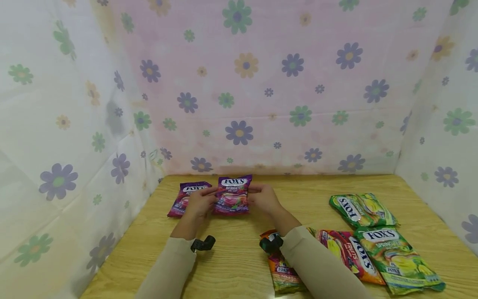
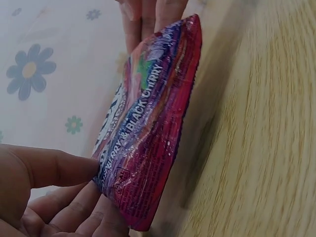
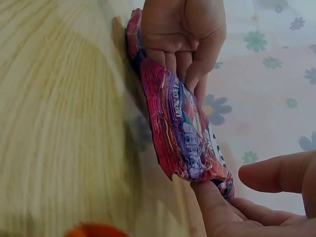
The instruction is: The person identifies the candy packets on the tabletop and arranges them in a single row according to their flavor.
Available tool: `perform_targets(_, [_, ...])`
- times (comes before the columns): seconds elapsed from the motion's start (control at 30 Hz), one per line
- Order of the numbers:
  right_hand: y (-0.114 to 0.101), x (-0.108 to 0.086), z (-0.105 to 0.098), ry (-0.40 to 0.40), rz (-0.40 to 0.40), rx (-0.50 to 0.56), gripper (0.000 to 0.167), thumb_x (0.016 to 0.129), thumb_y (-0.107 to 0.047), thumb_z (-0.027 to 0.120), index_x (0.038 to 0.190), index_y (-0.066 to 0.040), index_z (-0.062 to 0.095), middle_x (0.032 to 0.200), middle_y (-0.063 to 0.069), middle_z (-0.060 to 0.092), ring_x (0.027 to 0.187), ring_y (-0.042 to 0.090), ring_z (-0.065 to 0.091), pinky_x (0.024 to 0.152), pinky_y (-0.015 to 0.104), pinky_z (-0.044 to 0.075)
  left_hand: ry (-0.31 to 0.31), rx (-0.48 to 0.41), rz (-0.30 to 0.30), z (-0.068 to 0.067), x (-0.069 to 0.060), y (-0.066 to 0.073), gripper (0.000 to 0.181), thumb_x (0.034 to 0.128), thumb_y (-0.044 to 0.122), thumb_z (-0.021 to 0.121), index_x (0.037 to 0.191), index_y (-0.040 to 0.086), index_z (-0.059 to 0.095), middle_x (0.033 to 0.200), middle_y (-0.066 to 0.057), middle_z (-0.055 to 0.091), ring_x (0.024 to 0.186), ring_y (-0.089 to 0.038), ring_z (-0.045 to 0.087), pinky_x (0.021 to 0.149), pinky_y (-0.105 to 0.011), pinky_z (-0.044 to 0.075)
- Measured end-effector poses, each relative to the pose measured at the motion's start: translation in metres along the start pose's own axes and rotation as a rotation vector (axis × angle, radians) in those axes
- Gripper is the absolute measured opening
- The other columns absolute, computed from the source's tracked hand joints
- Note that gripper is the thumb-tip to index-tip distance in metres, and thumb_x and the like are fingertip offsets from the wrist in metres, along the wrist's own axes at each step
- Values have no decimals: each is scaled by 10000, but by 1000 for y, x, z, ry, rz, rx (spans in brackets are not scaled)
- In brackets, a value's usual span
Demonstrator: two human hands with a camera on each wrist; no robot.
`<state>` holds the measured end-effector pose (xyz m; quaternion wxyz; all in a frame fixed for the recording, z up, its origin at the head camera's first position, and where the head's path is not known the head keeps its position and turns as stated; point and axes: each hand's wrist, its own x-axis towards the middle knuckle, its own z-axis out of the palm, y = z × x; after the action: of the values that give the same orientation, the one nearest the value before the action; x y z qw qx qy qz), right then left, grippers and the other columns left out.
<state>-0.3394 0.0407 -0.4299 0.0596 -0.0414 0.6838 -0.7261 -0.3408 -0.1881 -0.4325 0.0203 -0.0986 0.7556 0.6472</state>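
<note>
Parts hidden from you, cropped or illegible.
Purple pouch (image 1: 182, 198): right side behind your left hand (image 1: 201, 203). Orange packet (image 1: 281, 272): partly covered by your right sleeve (image 1: 317, 261) and black wrist device (image 1: 271, 244). Red packet (image 1: 347, 251): lower left behind the same sleeve. Left sleeve (image 1: 169, 268): cut by the head view's lower edge. Berries pouch (image 1: 232, 197): smallest print too fine to read there. Right hand (image 1: 266, 200): cropped by the left wrist view's top edge. Orange patch (image 3: 96, 231) at the right wrist view's bottom edge: unidentifiable.
</note>
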Motion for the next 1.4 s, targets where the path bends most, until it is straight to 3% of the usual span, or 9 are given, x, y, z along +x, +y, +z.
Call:
perform_targets(0.1, [3,1,5,8,17,3,521,932,108,564,1448,130,500,1398,321,568,1088,306,667,932,406,608,12,22,-6,-3,2,-1,474,956,49,679,1413,175,658,1493,-123,593,1163,-276,601,858,-309,524])
perform_targets(0.23, [5,-1,11,13,49,53,597,911,116,563,1495,125,439,1458,323,529,1216,352,636,994,429,578,25,29,-2,-7,5,-4,474,958,27,666,1416,149,651,1512,-132,573,1319,-289,572,1045,-374,520])
perform_targets(0.37, [7,-2,15,11,59,78,626,899,118,560,1509,114,425,1482,322,509,1269,357,594,1020,439,563,35,20,-5,-9,8,-8,471,949,1,665,1400,134,663,1516,-142,565,1382,-304,542,1126,-429,481])
perform_targets(0.57, [12,-2,16,-75,113,116,635,938,83,583,1545,58,400,1569,261,441,1400,390,511,1132,523,458,60,68,21,-12,9,-8,454,950,4,664,1394,96,658,1490,-180,579,1430,-363,501,1197,-501,390])
perform_targets(0.87, [21,-4,11,-171,133,105,675,939,36,629,1552,86,351,1561,263,410,1319,336,561,1133,482,470,115,300,78,-18,7,0,443,952,73,681,1394,88,655,1375,-162,674,1329,-379,596,1143,-513,452])
perform_targets(1.03, [21,-8,10,-198,145,112,713,953,15,627,1586,63,302,1598,256,365,1394,387,516,1161,526,422,122,400,95,-25,6,-1,399,946,121,707,1339,58,684,1295,-164,716,1256,-372,641,1128,-533,464])
perform_targets(1.27, [20,-9,9,-267,116,104,690,965,-6,624,1581,58,319,1621,267,344,1392,397,516,1173,517,416,114,414,147,-32,10,-6,368,946,99,717,1305,23,696,1247,-164,740,1217,-371,672,1104,-527,486])
perform_targets(1.4, [19,-10,9,-296,112,132,693,965,-7,622,1583,54,315,1636,266,318,1393,383,515,1180,509,410,114,389,145,-38,12,-7,353,949,109,718,1295,44,711,1253,-150,740,1214,-351,677,1064,-492,527])
